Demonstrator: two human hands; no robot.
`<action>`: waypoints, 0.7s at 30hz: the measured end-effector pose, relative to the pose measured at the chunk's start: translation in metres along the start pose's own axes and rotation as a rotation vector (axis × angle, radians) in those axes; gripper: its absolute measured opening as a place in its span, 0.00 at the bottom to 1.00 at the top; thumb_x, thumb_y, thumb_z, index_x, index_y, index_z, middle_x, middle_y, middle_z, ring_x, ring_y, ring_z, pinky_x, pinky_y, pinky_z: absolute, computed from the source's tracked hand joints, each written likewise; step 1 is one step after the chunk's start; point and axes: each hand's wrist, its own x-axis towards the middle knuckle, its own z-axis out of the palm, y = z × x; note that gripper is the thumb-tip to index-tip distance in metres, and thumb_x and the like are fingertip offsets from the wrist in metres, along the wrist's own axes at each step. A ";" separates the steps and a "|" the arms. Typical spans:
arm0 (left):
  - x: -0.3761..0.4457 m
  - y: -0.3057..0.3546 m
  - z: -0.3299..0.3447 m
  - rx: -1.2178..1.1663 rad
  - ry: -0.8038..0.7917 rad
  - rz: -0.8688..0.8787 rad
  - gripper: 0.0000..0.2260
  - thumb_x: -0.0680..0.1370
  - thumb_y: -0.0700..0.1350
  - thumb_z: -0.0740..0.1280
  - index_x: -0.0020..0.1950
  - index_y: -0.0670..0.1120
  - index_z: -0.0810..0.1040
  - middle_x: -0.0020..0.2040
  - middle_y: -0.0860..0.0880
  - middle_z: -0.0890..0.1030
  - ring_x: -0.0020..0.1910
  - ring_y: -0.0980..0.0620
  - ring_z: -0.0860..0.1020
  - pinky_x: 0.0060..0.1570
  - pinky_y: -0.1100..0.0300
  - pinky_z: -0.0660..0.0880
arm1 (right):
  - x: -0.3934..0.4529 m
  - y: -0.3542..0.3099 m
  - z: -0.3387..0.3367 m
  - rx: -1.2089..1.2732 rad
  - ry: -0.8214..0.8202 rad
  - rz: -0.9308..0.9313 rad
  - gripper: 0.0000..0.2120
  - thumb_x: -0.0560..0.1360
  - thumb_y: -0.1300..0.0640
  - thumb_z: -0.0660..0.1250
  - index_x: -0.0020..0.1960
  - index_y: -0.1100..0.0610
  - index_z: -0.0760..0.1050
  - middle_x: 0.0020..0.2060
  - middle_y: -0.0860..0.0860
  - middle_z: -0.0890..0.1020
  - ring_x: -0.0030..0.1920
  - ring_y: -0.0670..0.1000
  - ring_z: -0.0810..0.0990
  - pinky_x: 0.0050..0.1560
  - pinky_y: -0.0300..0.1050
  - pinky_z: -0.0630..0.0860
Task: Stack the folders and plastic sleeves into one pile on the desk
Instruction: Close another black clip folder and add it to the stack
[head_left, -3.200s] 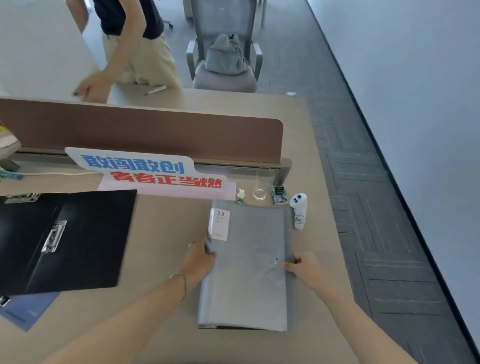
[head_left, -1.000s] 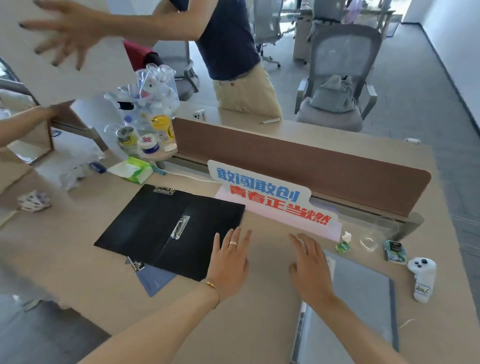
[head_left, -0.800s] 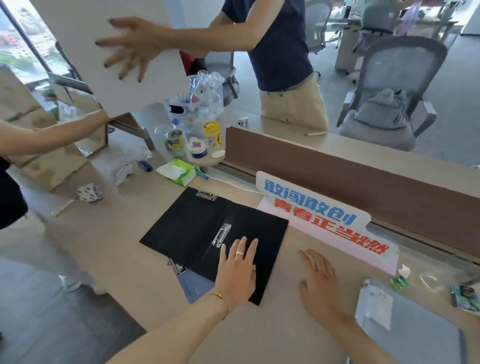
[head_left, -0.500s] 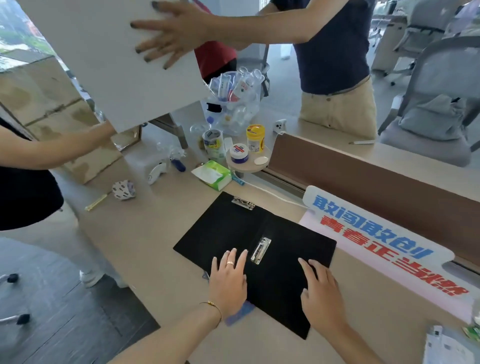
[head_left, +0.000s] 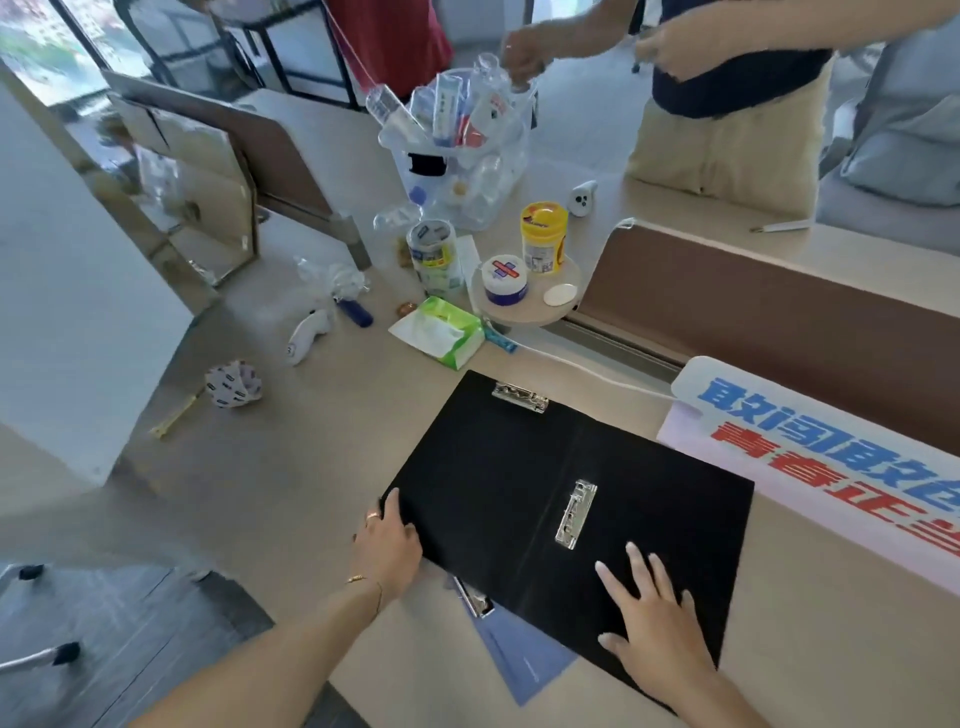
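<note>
Fingers (head_left: 641, 564) of right hand (head_left: 657, 631) spread apart, lying flat on the black folder (head_left: 519, 493), near its lower right corner. Fingers (head_left: 392, 506) of left hand (head_left: 387, 545) curled round the folder's left corner, tips tucked under the edge and out of sight. Folder lying open and flat on the tabletop (head_left: 291, 467), spine line running from the far clip (head_left: 520, 397) down toward the near edge, long axis slanting from left corner to right. Second metal clip (head_left: 575, 514) sitting mid-cover, parallel to the spine. Blue folder (head_left: 522, 657) mostly hidden under the black one, only a corner and a bit of its own clip (head_left: 474, 600) peeping out below. Sign (head_left: 831, 447) with blue and red lettering cut off at right edge. Beyond, tissue pack (head_left: 439, 332), yellow-lidded jar (head_left: 544, 236), clear tub (head_left: 462, 150) of blurred bottles. Another person's hands near the top, partly cropped, contents unclear.
</note>
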 end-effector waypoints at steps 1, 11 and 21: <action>0.005 0.000 -0.004 -0.028 0.008 0.000 0.26 0.82 0.44 0.56 0.80 0.47 0.58 0.73 0.41 0.69 0.70 0.38 0.68 0.70 0.46 0.66 | -0.001 0.002 0.003 -0.012 -0.021 -0.005 0.42 0.76 0.40 0.65 0.79 0.39 0.41 0.80 0.52 0.36 0.80 0.59 0.39 0.75 0.64 0.56; 0.038 0.003 -0.016 -0.257 0.031 -0.040 0.23 0.83 0.44 0.59 0.79 0.51 0.64 0.66 0.40 0.74 0.52 0.45 0.74 0.55 0.54 0.71 | 0.004 0.003 -0.001 0.023 -0.051 0.021 0.40 0.76 0.42 0.65 0.79 0.38 0.43 0.80 0.49 0.37 0.80 0.56 0.38 0.76 0.65 0.53; 0.001 0.032 -0.083 -0.331 0.140 0.043 0.12 0.81 0.48 0.64 0.64 0.51 0.80 0.43 0.51 0.83 0.45 0.50 0.81 0.45 0.55 0.78 | -0.004 0.006 -0.007 0.048 -0.037 -0.002 0.39 0.75 0.49 0.63 0.79 0.37 0.44 0.80 0.48 0.39 0.80 0.55 0.39 0.77 0.63 0.52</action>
